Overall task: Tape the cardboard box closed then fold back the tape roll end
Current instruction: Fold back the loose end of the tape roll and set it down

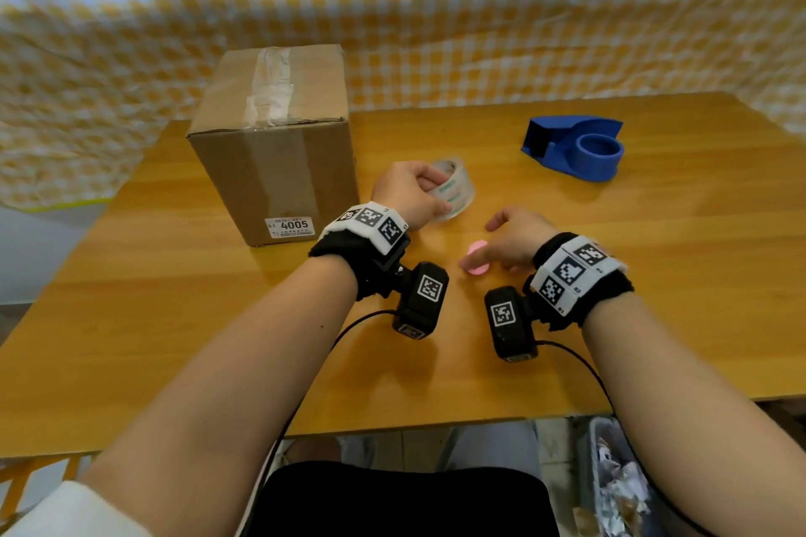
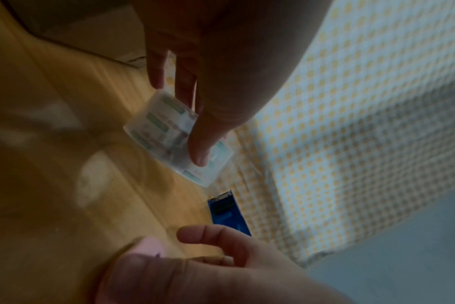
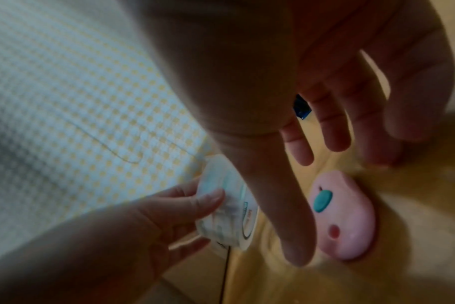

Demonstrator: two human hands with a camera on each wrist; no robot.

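A brown cardboard box (image 1: 270, 135) stands on the table's left back part, with clear tape along its top seam and down the front. My left hand (image 1: 429, 192) grips a clear tape roll (image 1: 451, 192) just right of the box, thumb on its outer face (image 2: 200, 148) and fingers through the core. My right hand (image 1: 501, 240) is open with fingers spread, low over a small pink cutter (image 1: 477, 259) that lies on the table. In the right wrist view the pink cutter (image 3: 343, 216) shows a teal slider, with the tape roll (image 3: 231, 205) to its left.
A blue tape dispenser (image 1: 575, 146) without a roll sits at the back right of the wooden table (image 1: 654, 275). A yellow-checked cloth (image 1: 436, 13) hangs behind. Cables run from the wrist cameras off the near edge. A bin with paper scraps (image 1: 619, 484) stands under the table on the right.
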